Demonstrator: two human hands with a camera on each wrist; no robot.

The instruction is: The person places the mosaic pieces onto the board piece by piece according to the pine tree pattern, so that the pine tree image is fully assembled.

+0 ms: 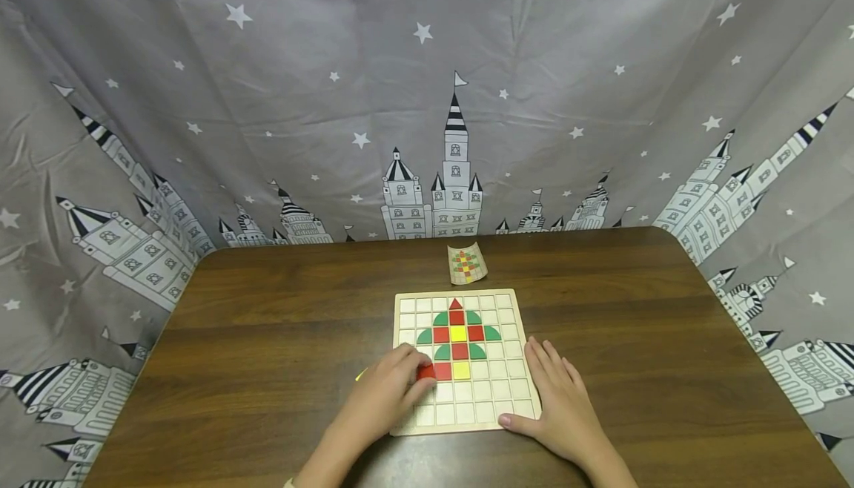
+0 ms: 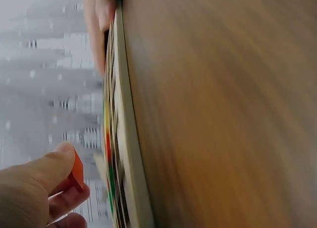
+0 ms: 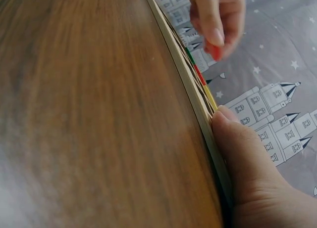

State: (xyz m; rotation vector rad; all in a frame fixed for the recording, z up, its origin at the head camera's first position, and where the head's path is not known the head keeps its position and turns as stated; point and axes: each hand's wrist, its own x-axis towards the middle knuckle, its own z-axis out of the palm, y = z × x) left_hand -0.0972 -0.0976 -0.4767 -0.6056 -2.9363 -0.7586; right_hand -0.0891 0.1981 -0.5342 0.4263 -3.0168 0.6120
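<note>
Head view shows the left hand (image 1: 387,391) pinching a red block (image 1: 425,371) over the board (image 1: 514,369), near its left edge, beside the red square. Right hand (image 1: 560,399) lies flat, fingers straight, on the right edge. Better to lower the block level into its cell.

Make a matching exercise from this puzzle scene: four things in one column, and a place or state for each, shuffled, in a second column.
Things:
1. left hand
2. right hand
3. pattern card
4. yellow square

Places or states:
A. on the table beyond the far edge of the grid board
B. set in the middle of the coloured pattern
C. pinching a red piece over the board
D. flat at the board's right edge, holding nothing

Pairs: 1-C, 2-D, 3-A, 4-B
</note>
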